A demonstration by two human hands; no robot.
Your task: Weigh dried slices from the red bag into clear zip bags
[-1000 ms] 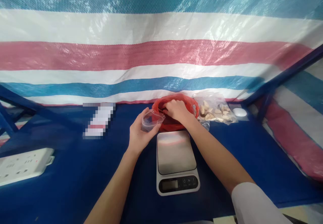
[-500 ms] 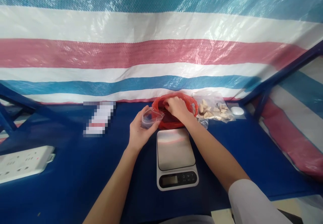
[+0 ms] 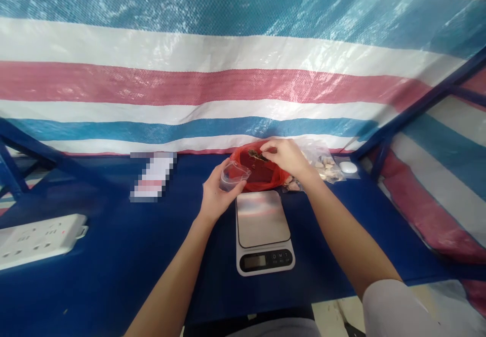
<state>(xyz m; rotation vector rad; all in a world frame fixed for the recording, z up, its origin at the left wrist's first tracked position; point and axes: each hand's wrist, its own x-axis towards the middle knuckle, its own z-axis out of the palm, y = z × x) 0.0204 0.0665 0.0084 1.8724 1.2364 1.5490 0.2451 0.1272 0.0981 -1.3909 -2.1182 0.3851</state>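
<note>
1. Nearest the wearer, a white sleeve (image 3: 395, 309) covers the upper right arm at the lower right, and both bare forearms reach forward over the blue-covered counter (image 3: 114, 261).
2. Just ahead of the body, a digital kitchen scale (image 3: 262, 233) with a steel platform and a dark display sits between the forearms. Nothing rests on its platform.
3. The left hand (image 3: 218, 198) is curled around a clear plastic cup (image 3: 232, 176), holding it tilted in the air beside the red bag's near edge.
4. The right hand (image 3: 286, 157) hovers over the open mouth of a red plastic bag (image 3: 258, 172), its thumb and fingertips (image 3: 264, 147) narrowly pinching a small dark piece (image 3: 256, 155), too small to identify. The bag lies on the counter just behind the scale.
5. Partly behind the right hand, a clear plastic bag (image 3: 326, 165) of pale chunks lies next to the red bag, with a small white round object (image 3: 348, 167) just beyond it.
6. Off to the left lie a white power strip (image 3: 41, 241) and a pixelated white item (image 3: 152, 177).
7. Farthest away, a striped tarpaulin (image 3: 190, 86) hangs behind the counter, on a dark blue frame (image 3: 413, 104).
</note>
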